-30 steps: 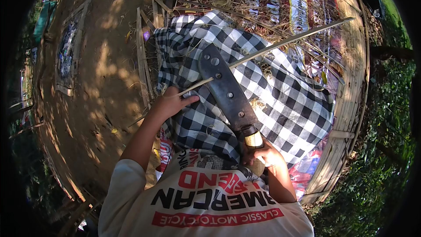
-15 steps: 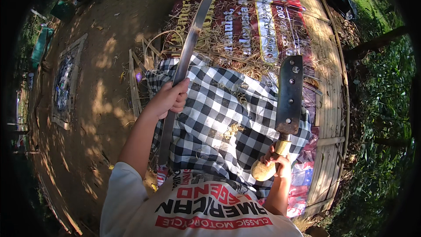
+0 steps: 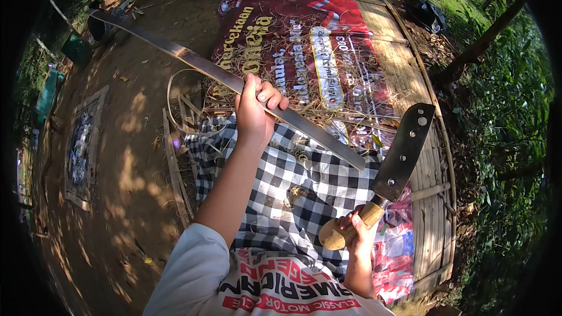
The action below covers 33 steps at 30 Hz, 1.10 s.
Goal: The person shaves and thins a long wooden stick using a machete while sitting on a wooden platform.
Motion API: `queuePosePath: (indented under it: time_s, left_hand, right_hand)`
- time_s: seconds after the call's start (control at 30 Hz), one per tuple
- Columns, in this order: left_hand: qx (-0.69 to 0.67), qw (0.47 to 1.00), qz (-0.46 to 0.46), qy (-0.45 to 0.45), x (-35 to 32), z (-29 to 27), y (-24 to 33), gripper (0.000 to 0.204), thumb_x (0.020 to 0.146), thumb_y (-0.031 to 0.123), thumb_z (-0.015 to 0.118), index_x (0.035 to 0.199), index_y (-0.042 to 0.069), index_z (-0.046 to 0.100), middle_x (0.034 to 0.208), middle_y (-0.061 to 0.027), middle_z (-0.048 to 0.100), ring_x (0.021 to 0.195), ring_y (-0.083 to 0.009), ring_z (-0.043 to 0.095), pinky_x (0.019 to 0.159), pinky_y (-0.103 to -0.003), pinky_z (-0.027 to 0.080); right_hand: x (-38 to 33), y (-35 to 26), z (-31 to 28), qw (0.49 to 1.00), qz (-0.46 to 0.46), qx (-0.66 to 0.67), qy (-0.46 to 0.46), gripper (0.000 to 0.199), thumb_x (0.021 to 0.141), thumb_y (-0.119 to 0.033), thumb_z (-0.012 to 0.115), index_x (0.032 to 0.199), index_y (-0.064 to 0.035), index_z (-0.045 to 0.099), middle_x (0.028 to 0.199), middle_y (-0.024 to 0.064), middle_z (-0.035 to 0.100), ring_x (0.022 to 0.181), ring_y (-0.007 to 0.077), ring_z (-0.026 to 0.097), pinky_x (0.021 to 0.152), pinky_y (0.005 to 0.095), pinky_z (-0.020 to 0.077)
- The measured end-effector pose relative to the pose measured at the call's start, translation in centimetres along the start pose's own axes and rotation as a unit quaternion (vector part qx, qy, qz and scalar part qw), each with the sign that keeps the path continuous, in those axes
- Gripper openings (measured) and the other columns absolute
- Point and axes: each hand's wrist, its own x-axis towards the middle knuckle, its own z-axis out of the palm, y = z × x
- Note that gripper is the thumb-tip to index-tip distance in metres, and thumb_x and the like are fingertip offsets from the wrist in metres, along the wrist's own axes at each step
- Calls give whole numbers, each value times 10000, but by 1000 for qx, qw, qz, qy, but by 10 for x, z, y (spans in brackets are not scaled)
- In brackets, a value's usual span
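Note:
My left hand (image 3: 257, 108) is closed around a long, flat bamboo strip (image 3: 319, 137), smooth and greyish-brown, with a pale node partway along. The strip runs slantwise from the far left to a square-cut end near the cleaver's blade, apart from it. In my right hand (image 3: 362, 233) is a cleaver (image 3: 404, 153), gripped by its thick wooden handle. Its broad dark blade has a row of round holes and points up and to the right. Beneath both hands, a black-and-white checked cloth (image 3: 269, 199) covers my lap, with a few shavings on it.
A red printed banner (image 3: 298, 17) strewn with thin shavings lies on a bamboo platform (image 3: 430, 216). Thin slats (image 3: 174, 167) and a curled strip lie left of the cloth. Farther left, a framed panel (image 3: 86, 146) lies on bare earth. Green plants grow at the right.
The bamboo strip has swung from near upright to a slant, its far end now to the left. My left hand moved right and forward. The cleaver has tilted rightward.

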Motion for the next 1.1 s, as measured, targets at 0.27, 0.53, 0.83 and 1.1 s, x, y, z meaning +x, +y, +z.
queuePosePath:
  time_s: [0.27,0.53,0.83,1.1]
  left_hand:
    - [-39,994,-25,98,-71,-40,-91,212,1006,301,455,977,92,451,810,-70,516,815,-243,581,856,-434,492]
    - [101,986,-105,78,-126,-55,-134,404,1014,281,422,1334,44,353,1024,-66,497,912,-171,544,863,-344,449]
    - [289,954,-75,33,-164,-42,-173,495,983,319,529,1395,72,409,945,22,475,842,-69,413,780,-236,350]
    - [251,879,-373,-161,-193,-48,-169,462,990,329,495,1337,29,444,1114,-69,540,992,-134,514,885,-282,423]
  right_hand:
    - [26,-5,-3,992,-50,65,96,246,860,-121,668,973,-51,462,975,186,634,603,191,593,630,352,530]
    - [30,-6,-25,980,-100,145,97,283,903,-269,618,1055,-73,482,971,51,536,688,178,567,764,366,497]
    - [26,-14,-24,976,-73,167,118,281,916,-342,589,1025,-91,523,855,33,574,691,169,590,771,363,508]
    - [33,-14,-38,969,13,197,150,192,918,-283,557,902,-95,592,697,31,565,755,179,600,738,344,530]
